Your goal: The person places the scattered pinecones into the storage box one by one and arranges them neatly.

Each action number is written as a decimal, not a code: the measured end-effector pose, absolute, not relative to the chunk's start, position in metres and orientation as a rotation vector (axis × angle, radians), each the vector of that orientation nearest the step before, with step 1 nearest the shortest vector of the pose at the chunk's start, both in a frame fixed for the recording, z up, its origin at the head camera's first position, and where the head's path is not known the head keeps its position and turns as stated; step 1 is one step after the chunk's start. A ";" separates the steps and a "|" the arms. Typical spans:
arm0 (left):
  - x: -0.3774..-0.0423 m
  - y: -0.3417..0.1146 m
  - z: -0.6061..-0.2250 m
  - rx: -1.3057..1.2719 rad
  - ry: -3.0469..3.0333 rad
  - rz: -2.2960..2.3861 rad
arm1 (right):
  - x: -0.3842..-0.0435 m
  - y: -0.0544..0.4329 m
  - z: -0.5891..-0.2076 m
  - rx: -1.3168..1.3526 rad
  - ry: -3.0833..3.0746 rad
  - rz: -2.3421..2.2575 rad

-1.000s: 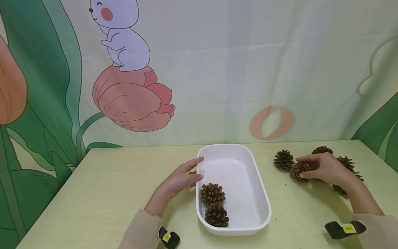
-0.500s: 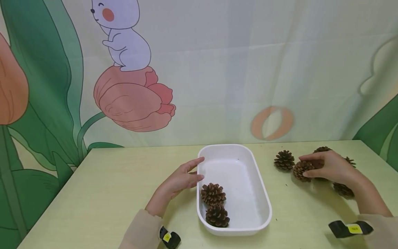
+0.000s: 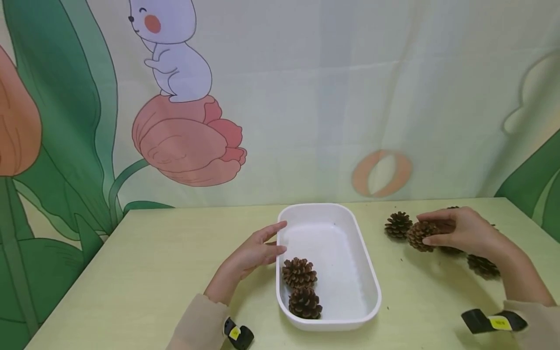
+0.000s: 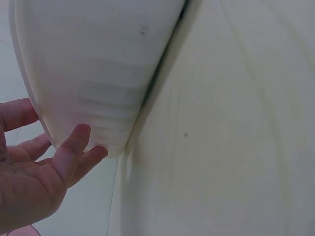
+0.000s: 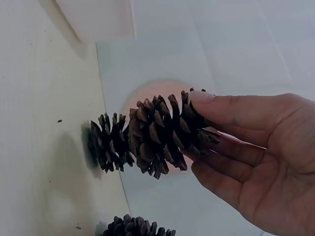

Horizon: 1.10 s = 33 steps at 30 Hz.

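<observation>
Two pinecones (image 3: 299,272) lie in the white tray (image 3: 336,265), where my left hand (image 3: 258,249) rests its loosely spread fingers; right of it, my right hand (image 3: 470,235) pinches another pinecone (image 3: 420,236).

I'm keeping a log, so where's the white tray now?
In the head view, the white tray sits just right of centre on the table, between the left hand and the right hand.

Head view fairly bright, diffuse lt; soft shadows on tbl (image 3: 153,262) — wrist pics dimmer, greyer
</observation>
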<state>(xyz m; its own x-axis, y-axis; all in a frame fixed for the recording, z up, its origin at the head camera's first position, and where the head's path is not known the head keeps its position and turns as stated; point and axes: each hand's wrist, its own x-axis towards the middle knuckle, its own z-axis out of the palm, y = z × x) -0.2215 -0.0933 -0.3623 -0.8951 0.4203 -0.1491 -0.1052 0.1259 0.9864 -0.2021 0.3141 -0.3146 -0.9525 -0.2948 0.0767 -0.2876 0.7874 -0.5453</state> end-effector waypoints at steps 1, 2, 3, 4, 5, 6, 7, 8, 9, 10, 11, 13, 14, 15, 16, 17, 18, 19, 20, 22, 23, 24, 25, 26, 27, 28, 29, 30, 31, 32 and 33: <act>-0.222 -0.094 -0.362 0.305 2.018 1.819 | -0.202 0.312 -0.314 -0.485 2.960 -0.904; -0.222 -0.094 -0.362 0.306 2.018 1.817 | -0.201 0.310 -0.312 -0.495 2.960 -0.908; -0.222 -0.094 -0.362 0.305 2.020 1.815 | -0.200 0.308 -0.311 -0.496 2.961 -0.911; -0.222 -0.094 -0.362 0.304 2.021 1.815 | -0.200 0.306 -0.311 -0.505 2.964 -0.913; -0.222 -0.094 -0.362 0.310 2.021 1.818 | -0.199 0.305 -0.310 -0.508 2.966 -0.917; -0.222 -0.094 -0.362 0.310 2.020 1.821 | -0.199 0.303 -0.309 -0.516 2.963 -0.924; -0.222 -0.094 -0.361 0.310 2.019 1.824 | -0.198 0.301 -0.308 -0.525 2.957 -0.936; -0.222 -0.094 -0.361 0.311 2.018 1.825 | -0.197 0.299 -0.307 -0.538 2.946 -0.951; -0.222 -0.094 -0.361 0.312 2.017 1.826 | -0.196 0.297 -0.307 -0.542 2.940 -0.959; -0.222 -0.094 -0.361 0.315 2.013 1.829 | -0.196 0.295 -0.306 -0.554 2.931 -0.971; -0.222 -0.094 -0.361 0.316 2.009 1.830 | -0.195 0.293 -0.305 -0.557 2.921 -0.988; -0.222 -0.094 -0.361 0.311 2.004 1.830 | -0.194 0.289 -0.304 -0.568 2.909 -1.005; -0.222 -0.094 -0.362 0.310 2.004 1.830 | -0.193 0.287 -0.303 -0.569 2.907 -1.008; -0.222 -0.094 -0.362 0.307 2.004 1.829 | -0.193 0.285 -0.303 -0.569 2.911 -1.002; -0.222 -0.094 -0.362 0.306 2.005 1.828 | -0.193 0.283 -0.304 -0.568 2.910 -1.005; -0.222 -0.094 -0.362 0.305 2.004 1.828 | -0.193 0.281 -0.304 -0.567 2.911 -1.007; -0.222 -0.094 -0.362 0.307 2.004 1.827 | -0.193 0.279 -0.304 -0.569 2.911 -1.007; -0.222 -0.094 -0.363 0.307 2.004 1.826 | -0.192 0.278 -0.305 -0.566 2.915 -1.005; -0.221 -0.094 -0.363 0.308 2.003 1.824 | -0.192 0.277 -0.305 -0.566 2.918 -1.007; -0.221 -0.094 -0.364 0.310 2.000 1.822 | -0.191 0.274 -0.306 -0.572 2.917 -1.023; -0.221 -0.094 -0.364 0.311 1.999 1.822 | -0.190 0.273 -0.306 -0.573 2.920 -1.028; -0.221 -0.094 -0.364 0.311 1.999 1.822 | -0.190 0.271 -0.306 -0.575 2.923 -1.032; -0.221 -0.094 -0.365 0.308 2.001 1.821 | -0.190 0.270 -0.307 -0.590 2.924 -1.039; -0.221 -0.094 -0.364 0.306 2.003 1.821 | -0.191 0.269 -0.307 -0.606 2.923 -1.053; -0.221 -0.094 -0.364 0.307 2.004 1.823 | -0.191 0.267 -0.308 -0.615 2.919 -1.068; -0.221 -0.095 -0.364 0.309 2.004 1.825 | -0.191 0.265 -0.308 -0.621 2.918 -1.081; -0.221 -0.095 -0.364 0.310 2.005 1.826 | -0.191 0.264 -0.309 -0.625 2.917 -1.093; -0.221 -0.095 -0.363 0.313 2.000 1.830 | -0.192 0.262 -0.310 -0.635 2.918 -1.103; -0.221 -0.095 -0.363 0.315 1.998 1.831 | -0.192 0.260 -0.310 -0.645 2.915 -1.108; -0.221 -0.095 -0.363 0.317 1.995 1.833 | -0.191 0.257 -0.310 -0.640 2.917 -1.112; -0.221 -0.095 -0.363 0.319 1.992 1.831 | -0.191 0.255 -0.311 -0.641 2.920 -1.111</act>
<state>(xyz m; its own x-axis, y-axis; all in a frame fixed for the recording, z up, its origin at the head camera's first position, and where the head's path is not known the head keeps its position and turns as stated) -0.2214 -0.0949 -0.3634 -0.8882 0.4360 -0.1450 -0.1079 0.1090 0.9882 -0.1907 0.2552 -0.3106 -0.9181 -0.3511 0.1838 -0.3845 0.6769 -0.6277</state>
